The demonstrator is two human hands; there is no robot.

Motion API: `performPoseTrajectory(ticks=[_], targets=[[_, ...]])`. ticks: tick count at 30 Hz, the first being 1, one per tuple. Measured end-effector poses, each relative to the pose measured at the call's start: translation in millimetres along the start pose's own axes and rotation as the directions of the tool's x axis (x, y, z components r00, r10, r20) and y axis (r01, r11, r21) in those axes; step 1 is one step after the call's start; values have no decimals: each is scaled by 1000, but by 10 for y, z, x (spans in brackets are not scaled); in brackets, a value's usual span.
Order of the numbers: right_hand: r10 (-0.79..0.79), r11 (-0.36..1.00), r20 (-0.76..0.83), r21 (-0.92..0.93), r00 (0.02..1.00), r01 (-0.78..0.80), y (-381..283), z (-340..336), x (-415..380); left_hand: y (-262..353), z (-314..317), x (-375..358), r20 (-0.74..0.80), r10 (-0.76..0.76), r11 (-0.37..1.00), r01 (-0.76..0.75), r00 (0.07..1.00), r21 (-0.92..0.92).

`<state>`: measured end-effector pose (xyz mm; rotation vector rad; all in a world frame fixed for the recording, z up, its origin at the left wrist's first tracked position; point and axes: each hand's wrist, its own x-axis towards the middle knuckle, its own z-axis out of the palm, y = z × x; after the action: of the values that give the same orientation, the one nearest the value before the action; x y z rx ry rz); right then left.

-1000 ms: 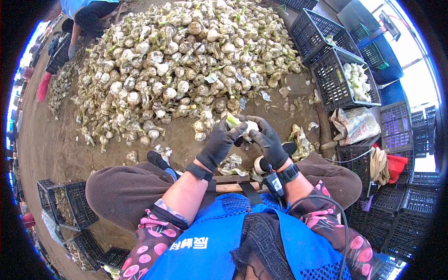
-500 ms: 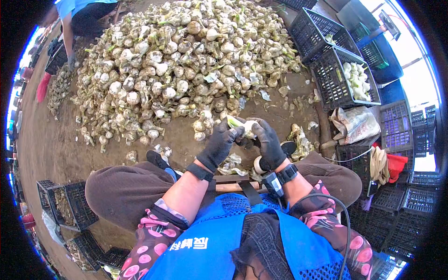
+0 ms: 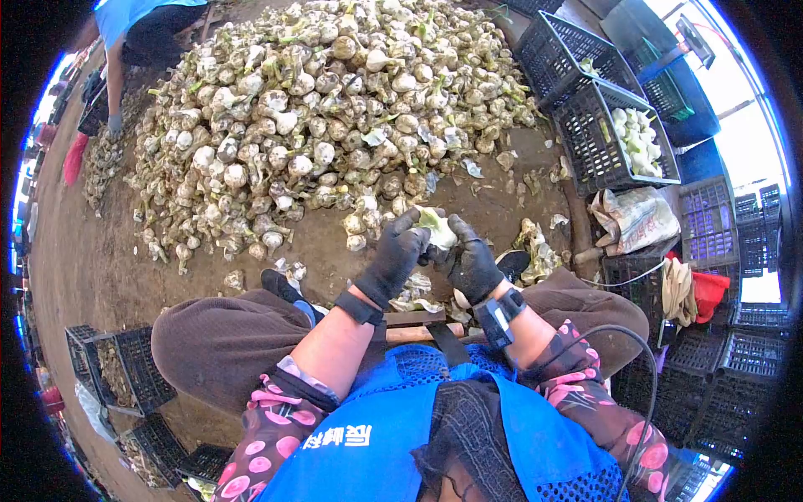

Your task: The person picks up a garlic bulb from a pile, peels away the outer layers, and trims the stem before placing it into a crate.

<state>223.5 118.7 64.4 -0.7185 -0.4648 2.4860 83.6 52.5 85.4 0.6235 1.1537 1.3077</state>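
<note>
Between my two dark-gloved hands is a pale garlic bulb, with whitish-green skin standing up at its top. My left hand grips it from the left with curled fingers. From the other side my right hand closes on it, fingertips near the upper part; the undersides of the fingers are hidden. Just beyond my hands lies the edge of a large heap of soiled garlic bulbs. Loose peeled skins lie on the ground below my hands.
A black crate at the right holds clean white garlic. A printed sack lies beside it, and stacked crates stand lower right. Another person bends at the heap's far left. More crates stand left of my knee.
My right hand has rolled inward over the bulb, and its wrist has turned. The green stem end that pointed left now shows as a loose pale flap standing upward.
</note>
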Motion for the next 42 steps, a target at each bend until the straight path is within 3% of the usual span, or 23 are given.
performPoseTrajectory(ticks=[1,3,7,8,9,10,11,13,15,19,20,21,22,23,25,27,28,30,31,33,38,41,42], targets=[[-2,1000,-3,1,1000,2,-25,-42,21,-29,0,13,3,-2,1000,2,1000,0],[98,993,24,59,995,-99,-76,-74,49,-118,-16,33,-84,-36,958,10,996,-288],[78,997,35,10,996,-78,-175,-15,-106,-349,-269,152,-76,-28,974,10,997,-225],[-174,802,193,-541,966,253,-164,-13,-147,-443,-288,202,-207,23,966,31,978,256],[-166,799,197,-548,966,249,-186,3,-139,-580,-301,233,-214,28,968,26,976,249],[-92,897,191,-410,977,165,-211,19,-136,-726,-294,232,-65,148,755,-70,987,652],[-22,964,193,-257,981,73,-231,36,-151,-819,-272,198,124,184,378,-187,975,907],[-52,972,156,-217,986,86,-276,94,-131,-1277,-416,266,245,-22,463,-207,969,862],[-99,878,127,-455,987,146,-327,58,-116,-1294,-444,140,183,292,267,-264,939,927],[-223,683,35,-708,974,182,-336,-107,-73,-471,-337,156,-1,188,372,-70,982,926],[-241,644,39,-741,970,190,-322,-50,-92,-376,-337,152,22,-45,820,24,999,572],[-239,642,44,-742,970,192,-297,-70,-81,-288,-330,125,166,-223,975,217,961,49],[-243,577,81,-789,967,211,-269,-116,-51,-236,-278,42,256,-234,942,284,938,-180],[-244,508,119,-830,962,231,-252,-92,-37,-263,-222,43,252,-228,943,277,941,-182],[-217,566,109,-796,970,216,-210,-50,-33,-338,-133,56,180,23,978,16,983,-210],[-359,401,135,-871,923,283,-192,18,-18,-225,-126,2,184,14,998,-2,983,-65],[-360,401,138,-870,923,286,-199,58,-41,-187,-77,-36,79,36,997,-41,996,59],[-502,-160,160,-983,850,91,-236,207,-119,-278,-30,-40,-60,212,932,-183,975,314],[-503,-161,161,-983,849,91,-247,225,-117,-320,-23,-26,-59,213,931,-185,975,314],[-426,-373,248,-924,870,81,-247,226,-130,-363,22,-43,-64,335,676,-193,940,711],[-467,-434,345,-892,814,129,-167,120,-73,-354,17,-47,-27,350,755,-265,936,599],[-553,-328,273,-940,787,96,-205,11,-32,-305,-1,-76,-11,262,884,-235,965,404],[-555,-169,127,-985,822,38,-250,-28,-23,-262,-22,-103,39,183,942,-187,982,278]])
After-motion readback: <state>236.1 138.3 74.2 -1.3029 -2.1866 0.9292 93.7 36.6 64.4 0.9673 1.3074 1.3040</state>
